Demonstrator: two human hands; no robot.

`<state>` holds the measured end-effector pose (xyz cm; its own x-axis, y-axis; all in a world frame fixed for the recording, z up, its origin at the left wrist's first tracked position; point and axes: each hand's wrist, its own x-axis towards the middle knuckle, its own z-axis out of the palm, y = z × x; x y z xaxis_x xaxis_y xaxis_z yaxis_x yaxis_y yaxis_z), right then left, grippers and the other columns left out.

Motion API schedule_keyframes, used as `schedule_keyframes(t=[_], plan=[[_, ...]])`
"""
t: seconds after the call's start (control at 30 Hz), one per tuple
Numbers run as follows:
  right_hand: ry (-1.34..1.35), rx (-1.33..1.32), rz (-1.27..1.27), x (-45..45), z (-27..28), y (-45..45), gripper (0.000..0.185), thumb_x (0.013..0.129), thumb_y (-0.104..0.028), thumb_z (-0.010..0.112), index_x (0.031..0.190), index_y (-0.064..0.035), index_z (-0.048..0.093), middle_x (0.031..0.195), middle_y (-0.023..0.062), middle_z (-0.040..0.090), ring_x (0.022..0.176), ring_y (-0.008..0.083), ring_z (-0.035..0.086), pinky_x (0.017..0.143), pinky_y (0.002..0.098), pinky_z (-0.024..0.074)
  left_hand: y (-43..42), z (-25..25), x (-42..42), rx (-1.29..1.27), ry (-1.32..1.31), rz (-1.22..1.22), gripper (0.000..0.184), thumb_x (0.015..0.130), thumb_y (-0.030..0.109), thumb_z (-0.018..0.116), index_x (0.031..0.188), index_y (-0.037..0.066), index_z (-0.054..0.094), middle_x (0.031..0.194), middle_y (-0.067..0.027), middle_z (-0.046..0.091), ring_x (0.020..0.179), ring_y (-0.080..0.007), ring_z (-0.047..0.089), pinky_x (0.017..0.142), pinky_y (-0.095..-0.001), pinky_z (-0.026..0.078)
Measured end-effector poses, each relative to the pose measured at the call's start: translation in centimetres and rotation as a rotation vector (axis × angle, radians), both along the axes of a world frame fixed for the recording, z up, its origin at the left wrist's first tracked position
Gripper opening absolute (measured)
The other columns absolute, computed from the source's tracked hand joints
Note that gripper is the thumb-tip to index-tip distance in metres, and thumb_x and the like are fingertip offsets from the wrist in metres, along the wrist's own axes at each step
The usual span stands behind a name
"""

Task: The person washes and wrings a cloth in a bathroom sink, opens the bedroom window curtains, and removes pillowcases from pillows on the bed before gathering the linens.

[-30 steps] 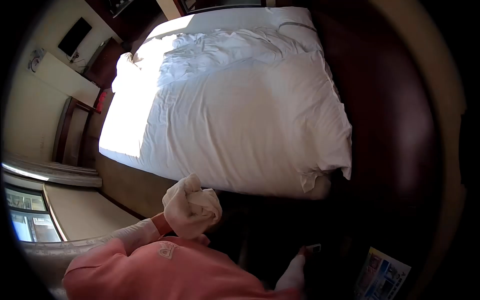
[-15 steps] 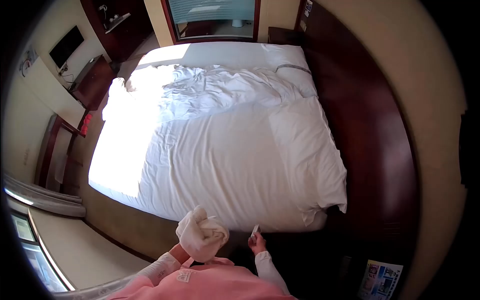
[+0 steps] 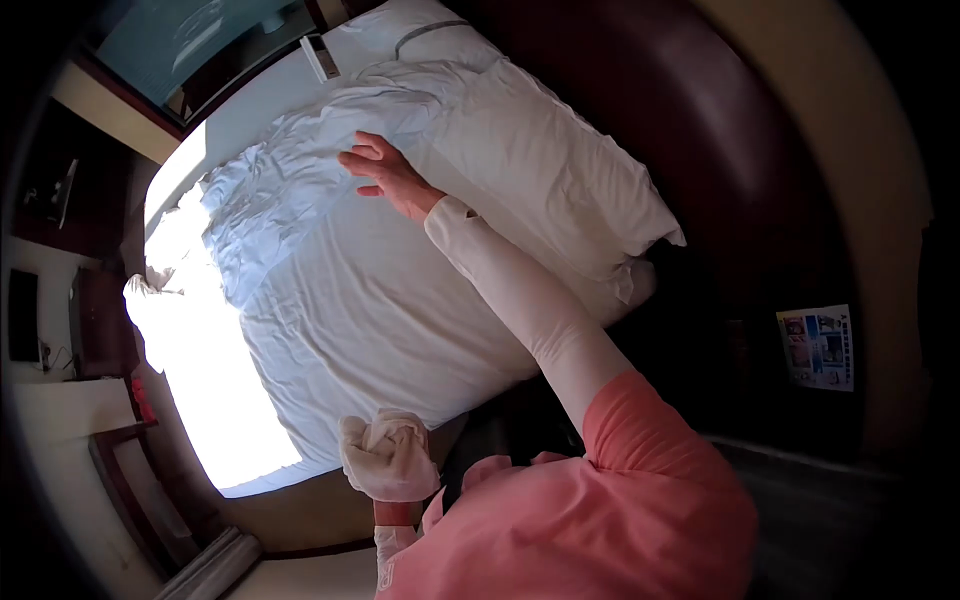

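My right hand (image 3: 385,175) is stretched out over the bed, fingers apart, with nothing in it. Beyond it a small white object (image 3: 319,58) with a dark strip appears above the far side of the bed; whether it rests there or is in the air I cannot tell. A bunched white cloth (image 3: 388,455) covers my left hand at the near edge of the bed, hiding the fingers; only the wrist shows below it. Rumpled white bedding (image 3: 340,290) lies under my right arm.
A dark headboard (image 3: 700,110) runs along the right. At the far right lies a printed card (image 3: 818,347). Beyond the bed is a glass panel (image 3: 190,50). A television (image 3: 24,315) and wooden furniture (image 3: 100,315) stand at the left.
My right hand has reached out over the bed and let go of the small white object, now farther away. My left hand stays with the bunched cloth. The view has turned.
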<state>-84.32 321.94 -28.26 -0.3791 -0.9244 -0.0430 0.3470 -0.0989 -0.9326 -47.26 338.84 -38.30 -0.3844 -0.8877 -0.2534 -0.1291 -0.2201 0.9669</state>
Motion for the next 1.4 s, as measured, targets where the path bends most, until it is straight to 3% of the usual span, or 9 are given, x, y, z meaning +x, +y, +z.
schedule_keyframes(t=[0.17, 0.3, 0.47, 0.5, 0.73, 0.8, 1.13, 1.27, 1.4], plan=[[0.078, 0.219, 0.282, 8.0, -9.2, 12.4, 0.095, 0.076, -0.060, 0.060, 0.145, -0.0118, 0.015, 0.147, 0.0172, 0.020, 0.138, 0.0292, 0.015, 0.106, 0.0481, 0.0263, -4.5, 5.7, -8.0, -0.477, -0.903, -0.656, 0.017, 0.083, 0.013, 0.058, 0.096, 0.004, 0.051, 0.084, -0.0093, 0.060, 0.073, -0.0161, 0.058, 0.064, -0.0274, 0.050], [-0.476, 0.306, 0.266, 13.9, -14.8, 24.3, 0.104, 0.074, -0.064, 0.060, 0.146, -0.0151, 0.003, 0.148, 0.0128, 0.016, 0.136, 0.0272, 0.018, 0.103, 0.0449, 0.0330, -3.3, -3.8, -10.8, -0.134, -0.389, -0.786, 0.033, 0.088, 0.022, 0.054, 0.115, 0.005, 0.046, 0.104, -0.0125, 0.057, 0.089, -0.0202, 0.057, 0.074, -0.0301, 0.049], [-0.773, 0.109, -0.317, 10.9, -17.6, 36.4, 0.063, 0.075, -0.011, 0.068, 0.132, -0.0082, 0.040, 0.123, 0.0076, 0.049, 0.113, 0.0208, 0.048, 0.095, 0.0339, 0.0416, 4.5, -7.6, -17.1, 0.746, 0.113, -0.755, 0.042, 0.091, 0.018, 0.053, 0.128, 0.004, 0.041, 0.121, -0.0104, 0.052, 0.109, -0.0213, 0.053, 0.090, -0.0356, 0.046], [-0.665, 0.140, -0.440, 10.0, -16.7, 40.4, 0.062, 0.070, -0.008, 0.068, 0.128, -0.0040, 0.044, 0.121, 0.0088, 0.051, 0.112, 0.0209, 0.049, 0.098, 0.0348, 0.0402, 7.2, -4.0, -19.6, 0.162, -0.027, -1.094, 0.046, 0.086, 0.016, 0.060, 0.127, 0.003, 0.042, 0.121, -0.0106, 0.052, 0.110, -0.0210, 0.053, 0.091, -0.0348, 0.045], [-0.116, 0.747, -0.906, -0.2, -12.4, 62.7, 0.054, 0.073, -0.017, 0.069, 0.122, -0.0024, 0.049, 0.116, 0.0092, 0.054, 0.108, 0.0210, 0.052, 0.093, 0.0351, 0.0420, 17.7, 1.7, -28.0, 0.479, -0.170, -1.362, 0.064, 0.083, 0.035, 0.064, 0.135, 0.009, 0.038, 0.117, -0.0138, 0.057, 0.102, -0.0225, 0.057, 0.090, -0.0352, 0.043], [0.844, 1.475, -0.549, -3.0, -15.4, 67.0, 0.058, 0.076, -0.027, 0.070, 0.124, -0.0025, 0.048, 0.124, 0.0107, 0.049, 0.114, 0.0229, 0.047, 0.095, 0.0361, 0.0393, 17.9, -0.1, -27.9, 0.326, -0.180, -1.244, 0.059, 0.083, 0.034, 0.062, 0.132, 0.008, 0.042, 0.110, -0.0127, 0.061, 0.095, -0.0215, 0.060, 0.086, -0.0346, 0.046], [-0.112, 0.726, -0.684, -25.2, -21.1, 44.8, 0.076, 0.079, -0.040, 0.067, 0.138, -0.0072, 0.031, 0.142, 0.0074, 0.033, 0.128, 0.0229, 0.034, 0.103, 0.0405, 0.0275, 13.0, 1.3, -20.4, 0.188, -0.506, -0.687, 0.041, 0.085, 0.026, 0.059, 0.120, 0.005, 0.054, 0.106, -0.0102, 0.062, 0.092, -0.0180, 0.059, 0.080, -0.0322, 0.048], [0.172, 0.266, -0.934, -29.4, -27.3, 34.9, 0.055, 0.079, -0.020, 0.066, 0.126, -0.0013, 0.044, 0.124, 0.0108, 0.051, 0.111, 0.0244, 0.050, 0.095, 0.0323, 0.0370, 13.2, 1.3, -14.8, 0.241, -0.451, -0.368, 0.037, 0.085, 0.025, 0.060, 0.114, 0.003, 0.057, 0.095, -0.0104, 0.064, 0.084, -0.0160, 0.061, 0.077, -0.0297, 0.048], [0.521, 0.161, -0.652, -22.8, -15.2, 28.1, 0.038, 0.076, -0.008, 0.061, 0.110, 0.0057, 0.052, 0.100, 0.0125, 0.061, 0.091, 0.0225, 0.056, 0.085, 0.0288, 0.0421, 13.2, 2.4, -11.8, 0.340, -0.411, -0.113, 0.038, 0.085, 0.026, 0.057, 0.113, 0.001, 0.057, 0.091, -0.0067, 0.063, 0.078, -0.0132, 0.058, 0.070, -0.0268, 0.047]])
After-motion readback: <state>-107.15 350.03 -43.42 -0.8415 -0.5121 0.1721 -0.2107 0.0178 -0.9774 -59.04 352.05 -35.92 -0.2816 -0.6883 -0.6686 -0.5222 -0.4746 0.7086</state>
